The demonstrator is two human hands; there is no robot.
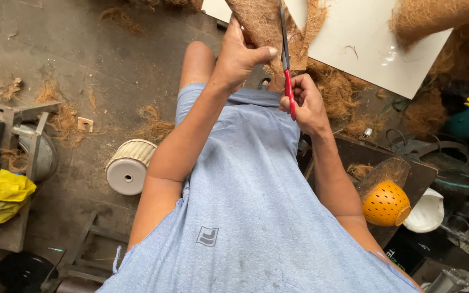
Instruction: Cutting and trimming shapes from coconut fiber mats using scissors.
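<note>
Coir sheet (256,19), brown, far centre, pinched in left hand (240,54). Red-handled scissors (287,70) gripped in right hand (305,103), blades up against sheet. White board (365,43) beyond; orange perforated bowl (385,203) near right.

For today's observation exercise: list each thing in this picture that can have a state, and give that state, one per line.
Left hand: gripping the coir sheet.
Right hand: closed on the scissors' red handles.
Scissors: blades upright, against the coir.
Coir sheet: held up, partly cut.
Orange perforated pot: tipped on its side.
Ribbed white pot: lying on its side.
</note>
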